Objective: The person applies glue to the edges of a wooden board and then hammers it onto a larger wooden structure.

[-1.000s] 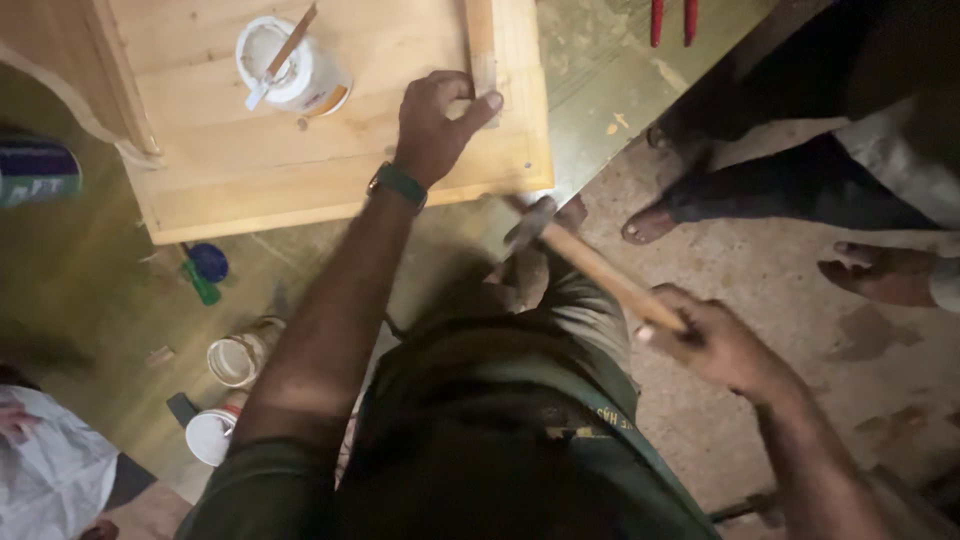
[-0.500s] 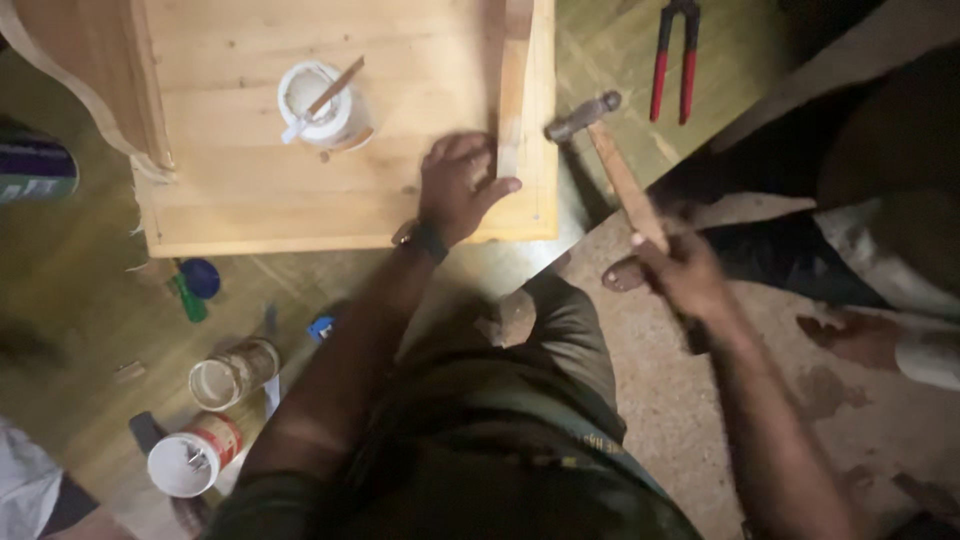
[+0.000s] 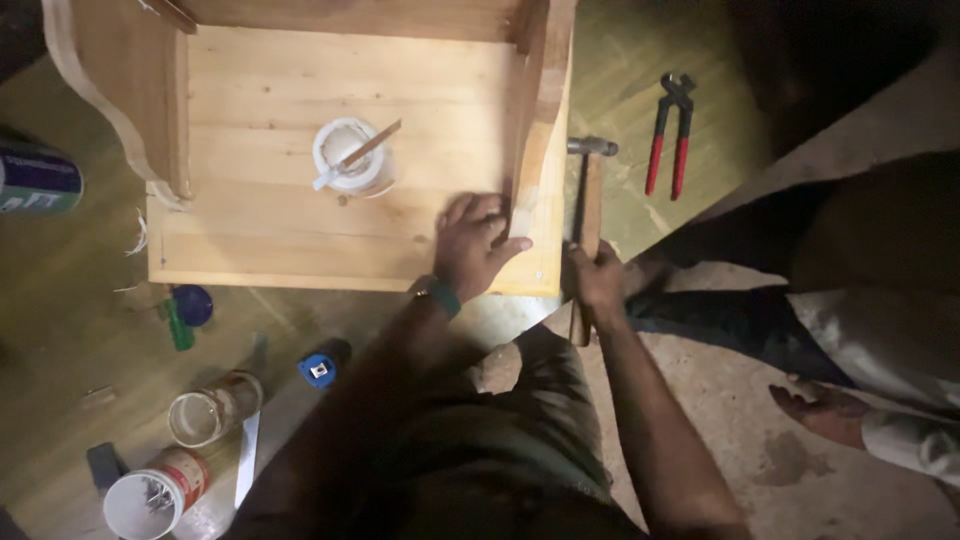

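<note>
My left hand (image 3: 477,246) presses flat on a light wooden panel (image 3: 300,220), its fingers against the foot of an upright wooden side piece (image 3: 538,120) at the panel's right edge. My right hand (image 3: 597,282) grips the wooden handle of a hammer (image 3: 588,205). The hammer's metal head lies just right of the side piece, pointing away from me. A white pot with a stick in it (image 3: 352,158) stands on the panel, left of my left hand.
Red-handled pincers (image 3: 670,135) lie on the floor at the right. Another person's legs and bare foot (image 3: 825,408) are at the right. A spray can (image 3: 38,180), a blue lid (image 3: 192,305), a glass jar (image 3: 208,412) and a tin of nails (image 3: 150,495) lie at the left.
My right hand has swung the hammer in from the right, up beside the panel's right edge. My left hand has shifted onto the base of the side piece. The view has moved closer.
</note>
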